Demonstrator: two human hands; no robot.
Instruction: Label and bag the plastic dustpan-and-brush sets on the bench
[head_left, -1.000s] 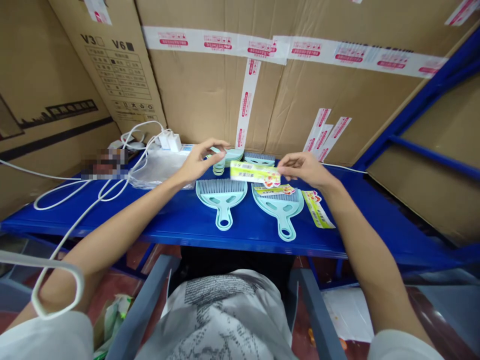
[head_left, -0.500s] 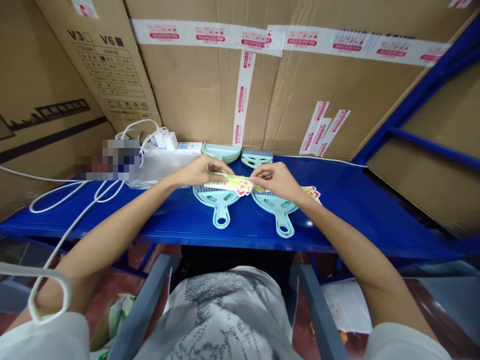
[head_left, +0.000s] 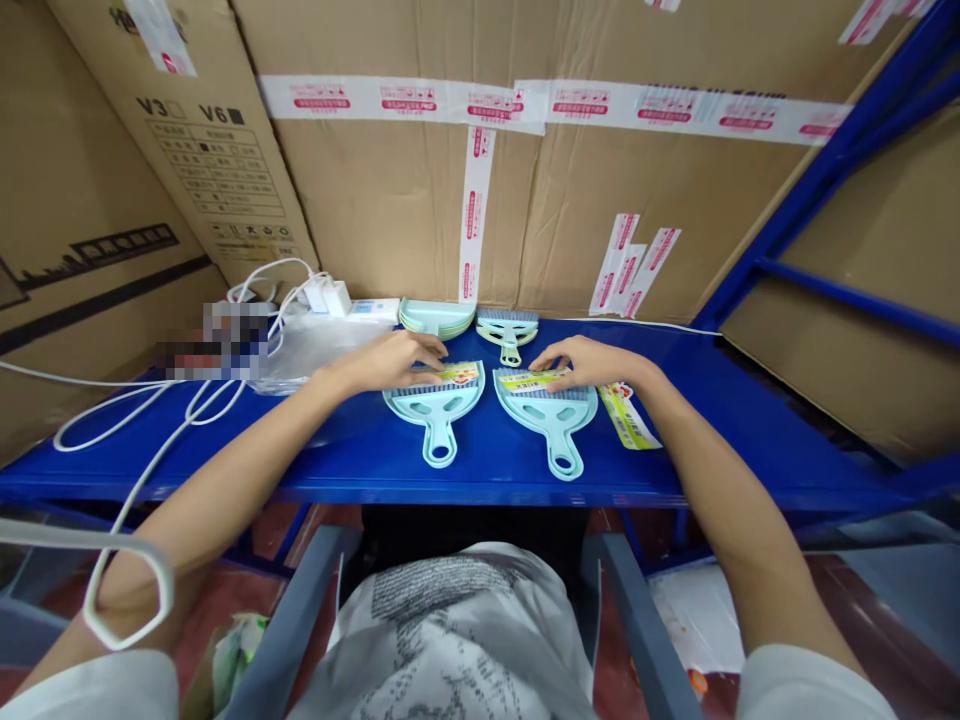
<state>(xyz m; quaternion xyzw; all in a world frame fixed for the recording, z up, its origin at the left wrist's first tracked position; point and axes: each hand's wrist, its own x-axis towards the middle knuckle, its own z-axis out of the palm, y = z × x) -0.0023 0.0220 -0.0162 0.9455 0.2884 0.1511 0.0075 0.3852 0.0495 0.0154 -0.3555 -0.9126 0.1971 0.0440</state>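
Two light-blue dustpans lie side by side near the table's front, handles towards me. On the left dustpan (head_left: 439,415) rests a small brush, and a yellow-green label card (head_left: 463,374) with a flower print lies across its bristles. My left hand (head_left: 405,358) is at that card's left end, thumb against it and fingers apart above. The right dustpan (head_left: 559,428) also bears a brush with a similar label card (head_left: 525,381). Over its right end is my right hand (head_left: 589,362), fingers parted and thumb touching or close to the card.
Another label card (head_left: 628,415) lies right of the dustpans. Behind are stacked dustpans (head_left: 437,316) and stacked brushes (head_left: 508,330). Clear plastic bags (head_left: 307,350), white chargers (head_left: 326,295) and cables (head_left: 157,440) occupy the left of the blue table (head_left: 720,440). Cardboard (head_left: 390,200) walls the back.
The card that both hands held up now lies on the left brush. My right hand has moved right, uncovering the card on the right brush. The camera view has shifted slightly.
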